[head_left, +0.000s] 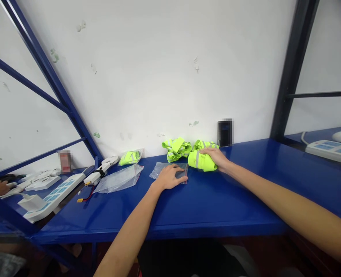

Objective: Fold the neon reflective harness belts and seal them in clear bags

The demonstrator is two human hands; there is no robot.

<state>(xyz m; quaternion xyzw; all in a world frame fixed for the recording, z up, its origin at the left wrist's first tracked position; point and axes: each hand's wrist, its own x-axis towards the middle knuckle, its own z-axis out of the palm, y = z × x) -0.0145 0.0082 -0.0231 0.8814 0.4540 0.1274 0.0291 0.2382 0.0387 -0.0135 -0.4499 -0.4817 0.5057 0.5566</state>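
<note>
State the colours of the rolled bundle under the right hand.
The rolled bundle is yellow-green with a grey band; head view.

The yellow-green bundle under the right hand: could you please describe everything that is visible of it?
The bundle is bright yellow-green and looks like soft fabric, rolled into a compact, rounded shape. A pale grey band crosses it near its left end. It lies on its side on the blue table, in front of a second bundle of like colour; whether those two touch is unclear. The right hand rests over its top and right part, hiding some of it.
</note>
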